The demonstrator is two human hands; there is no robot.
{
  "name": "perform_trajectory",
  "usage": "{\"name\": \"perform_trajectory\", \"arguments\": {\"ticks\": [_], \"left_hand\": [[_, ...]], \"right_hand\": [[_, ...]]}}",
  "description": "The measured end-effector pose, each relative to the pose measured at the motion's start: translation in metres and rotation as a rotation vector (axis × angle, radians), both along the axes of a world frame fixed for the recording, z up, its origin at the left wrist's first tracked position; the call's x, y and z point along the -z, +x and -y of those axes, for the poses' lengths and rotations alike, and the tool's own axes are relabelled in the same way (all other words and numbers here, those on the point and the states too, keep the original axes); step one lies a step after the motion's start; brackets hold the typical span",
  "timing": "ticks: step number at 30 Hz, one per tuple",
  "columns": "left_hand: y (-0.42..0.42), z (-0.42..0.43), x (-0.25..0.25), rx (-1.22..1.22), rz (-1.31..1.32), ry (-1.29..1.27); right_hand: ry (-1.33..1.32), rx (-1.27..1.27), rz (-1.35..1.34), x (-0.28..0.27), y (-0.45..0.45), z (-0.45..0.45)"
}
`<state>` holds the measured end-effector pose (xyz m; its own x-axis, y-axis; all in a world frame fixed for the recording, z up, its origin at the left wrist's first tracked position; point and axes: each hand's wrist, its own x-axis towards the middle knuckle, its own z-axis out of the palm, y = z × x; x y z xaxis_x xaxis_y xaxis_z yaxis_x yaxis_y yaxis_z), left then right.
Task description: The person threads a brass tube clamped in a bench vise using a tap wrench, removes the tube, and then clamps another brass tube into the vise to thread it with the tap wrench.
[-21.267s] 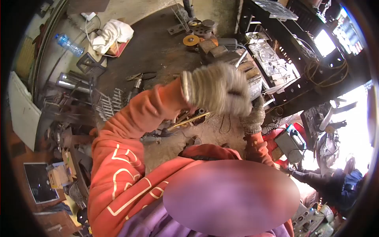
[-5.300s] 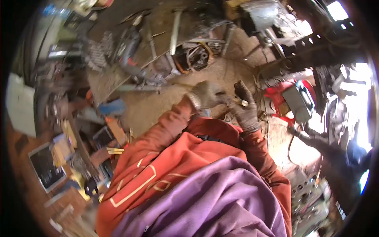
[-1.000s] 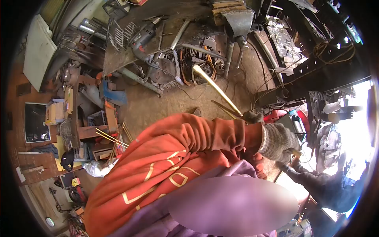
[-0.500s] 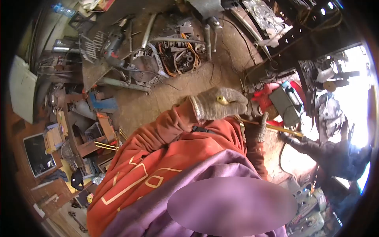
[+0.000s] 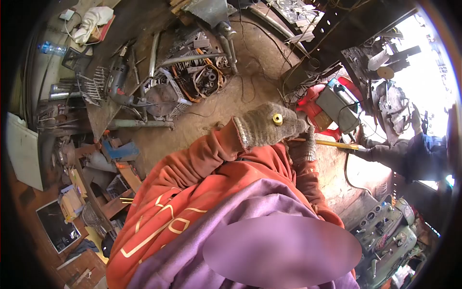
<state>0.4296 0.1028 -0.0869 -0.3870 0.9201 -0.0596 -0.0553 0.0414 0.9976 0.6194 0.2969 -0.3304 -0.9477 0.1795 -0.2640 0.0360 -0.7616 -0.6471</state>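
My left hand point(image 5: 262, 126), in a grey knitted glove, is closed in front of my waist. A short brass fitting point(image 5: 277, 119) with a dark hole in its end pokes out of its grip. My right hand point(image 5: 310, 143), also gloved, is just to the right, its fingers partly hidden. It is closed around a yellow, brass-coloured rod point(image 5: 337, 144), which runs out to the right. The rod's far end lies close to another person's dark sleeve point(image 5: 385, 152).
A grey and red machine point(image 5: 339, 106) stands ahead on the right. Crates of metal parts point(image 5: 207, 79) and a power drill point(image 5: 118, 77) are further off. At lower right is a large machine with knobs point(image 5: 385, 236). Cluttered shelves point(image 5: 98, 180) stand at left.
My view has shifted slightly. The rod lies more level than before. The fitting's holed end now faces me more. The other person's arm has shifted near the rod's far end.
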Motion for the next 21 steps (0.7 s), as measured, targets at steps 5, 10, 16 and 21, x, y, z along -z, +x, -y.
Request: {"name": "perform_trajectory", "arguments": {"ticks": [5, 10, 16, 21], "left_hand": [[0.003, -0.011, -0.007, 0.237, -0.370, -0.110], [0.018, -0.008, 0.022, 0.158, -0.174, 0.169], [0.026, -0.001, 0.017, -0.200, -0.069, 0.187], [-0.001, 0.042, 0.057, -0.137, -0.503, -0.495]], "right_hand": [[-0.271, 0.108, 0.132, 0.016, 0.003, -0.004], [0.023, 0.139, 0.093, 0.008, 0.003, 0.009], [-0.102, -0.018, -0.121, -0.045, -0.027, 0.031], [-0.306, 0.135, 0.276, -0.069, -0.084, 0.054]]}}
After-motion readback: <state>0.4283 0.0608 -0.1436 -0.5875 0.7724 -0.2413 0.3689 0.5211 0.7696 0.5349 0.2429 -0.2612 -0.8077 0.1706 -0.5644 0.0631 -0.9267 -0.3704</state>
